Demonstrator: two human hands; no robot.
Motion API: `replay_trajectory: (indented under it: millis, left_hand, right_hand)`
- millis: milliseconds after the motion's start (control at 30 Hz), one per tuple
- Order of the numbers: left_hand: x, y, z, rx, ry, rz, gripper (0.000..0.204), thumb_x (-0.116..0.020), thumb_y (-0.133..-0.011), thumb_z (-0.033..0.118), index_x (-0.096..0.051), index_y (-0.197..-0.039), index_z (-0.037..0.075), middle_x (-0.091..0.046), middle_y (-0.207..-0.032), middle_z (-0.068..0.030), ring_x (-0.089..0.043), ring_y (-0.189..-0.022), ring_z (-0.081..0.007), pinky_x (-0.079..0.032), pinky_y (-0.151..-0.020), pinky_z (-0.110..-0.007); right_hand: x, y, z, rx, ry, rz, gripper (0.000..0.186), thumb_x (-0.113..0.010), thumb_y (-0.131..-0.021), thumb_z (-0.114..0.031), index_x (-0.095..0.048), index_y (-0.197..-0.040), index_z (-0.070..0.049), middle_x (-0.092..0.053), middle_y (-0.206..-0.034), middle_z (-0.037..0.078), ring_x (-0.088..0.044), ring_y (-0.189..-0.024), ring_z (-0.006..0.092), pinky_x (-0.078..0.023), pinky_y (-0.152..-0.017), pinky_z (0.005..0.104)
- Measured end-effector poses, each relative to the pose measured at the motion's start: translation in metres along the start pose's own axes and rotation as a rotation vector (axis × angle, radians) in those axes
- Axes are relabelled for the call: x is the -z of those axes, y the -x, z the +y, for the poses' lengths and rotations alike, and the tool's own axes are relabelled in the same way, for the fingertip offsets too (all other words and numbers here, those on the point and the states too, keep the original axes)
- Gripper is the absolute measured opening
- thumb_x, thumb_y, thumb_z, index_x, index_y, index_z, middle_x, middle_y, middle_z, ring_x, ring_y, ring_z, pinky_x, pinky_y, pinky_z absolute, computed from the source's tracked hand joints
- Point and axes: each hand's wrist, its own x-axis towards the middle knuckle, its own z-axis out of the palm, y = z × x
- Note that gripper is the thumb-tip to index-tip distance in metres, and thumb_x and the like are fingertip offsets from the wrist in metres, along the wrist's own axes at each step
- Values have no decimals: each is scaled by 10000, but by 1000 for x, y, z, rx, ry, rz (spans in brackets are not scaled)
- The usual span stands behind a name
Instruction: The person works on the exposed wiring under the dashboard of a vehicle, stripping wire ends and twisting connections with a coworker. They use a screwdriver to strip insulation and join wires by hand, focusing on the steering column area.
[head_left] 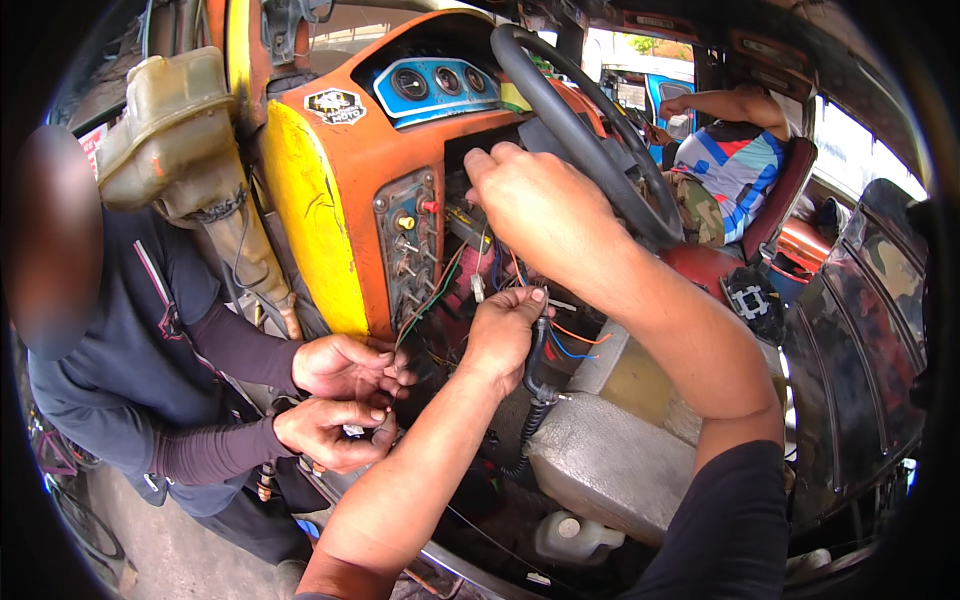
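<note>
My left hand (503, 328) is closed in a pinch, thumb up, at the top of a black-wrapped wire bundle (537, 362). Loose orange and blue wires (572, 346) stick out to the right of that hand. Higher up, in front of the dashboard opening, my right hand (535, 195) is closed with its fingers curled; what it holds is hidden. A thin wire with a small white connector (477, 288) hangs just below it. The black steering wheel (585, 125) stands right behind my right hand and wrist.
A co-worker's two hands (345, 400) hold thin wires at the left. An orange dashboard (350, 150) carries a switch panel (410, 240) and blue gauge cluster (435, 85). A silver-grey padded box (600, 450) and plastic jug (577, 537) lie below. Another person (725, 165) sits far right.
</note>
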Motion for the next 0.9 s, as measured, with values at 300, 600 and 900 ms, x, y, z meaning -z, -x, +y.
replay_trajectory:
  millis: [300,600,900]
  left_hand:
    - [2,0,0,38,-23,32,218,-627,-1139,172,-712,-1121,-28,-718,-963,-60,-640,-815,-121,-551,-762,-284]
    - [7,-1,1,51,-40,6,195,-603,-1144,142,-700,-1140,-27,-721,-990,-83,-669,-865,-157,-585,-826,-301]
    - [5,2,1,24,-26,12,211,-620,-1142,165,-709,-1099,-22,-717,-945,-55,-646,-801,-122,-561,-755,-295]
  right_hand:
    - [10,3,7,196,91,-18,292,-663,-945,-71,-716,-1226,-12,-664,-1068,183,-770,-993,375,-655,-844,469]
    - [8,7,9,177,90,14,350,-690,-922,-51,-692,-1270,-22,-665,-1078,181,-775,-983,368,-655,-850,457]
    - [9,1,3,100,150,-77,260,-696,-914,-53,-685,-1163,19,-701,-1007,172,-794,-931,357,-672,-777,433]
